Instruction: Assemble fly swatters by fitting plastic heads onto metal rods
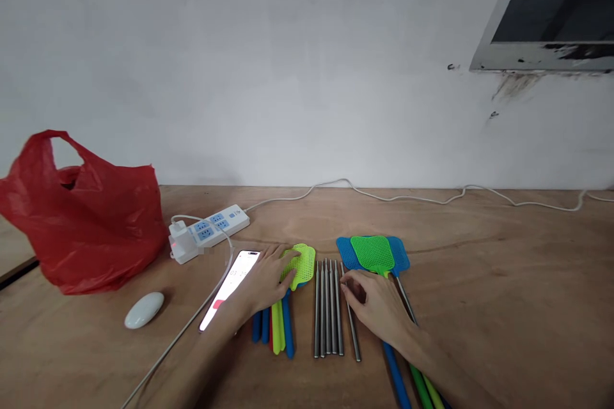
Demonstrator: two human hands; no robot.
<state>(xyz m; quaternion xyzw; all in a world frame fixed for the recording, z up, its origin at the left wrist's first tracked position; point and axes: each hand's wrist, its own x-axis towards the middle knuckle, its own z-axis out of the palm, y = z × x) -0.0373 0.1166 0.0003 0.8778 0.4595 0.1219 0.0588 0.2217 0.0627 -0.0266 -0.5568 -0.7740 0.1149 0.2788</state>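
Note:
My left hand lies over a stack of yellow-green fly swatter heads, fingers stretched and apart. A blue edge shows under the stack. Just below that hand are blue, yellow-green and red handles, their upper ends partly hidden. Several metal rods lie side by side in the middle. My right hand has its thumb and fingers closed at the upper end of one slightly tilted metal rod, right of the others. Under the right forearm lie fly swatters with a green head and a blue head.
A lit phone is beside my left hand, with a white cable running past it. Farther left stand a white power strip, a white mouse and a red plastic bag. A wall rises behind the wooden table.

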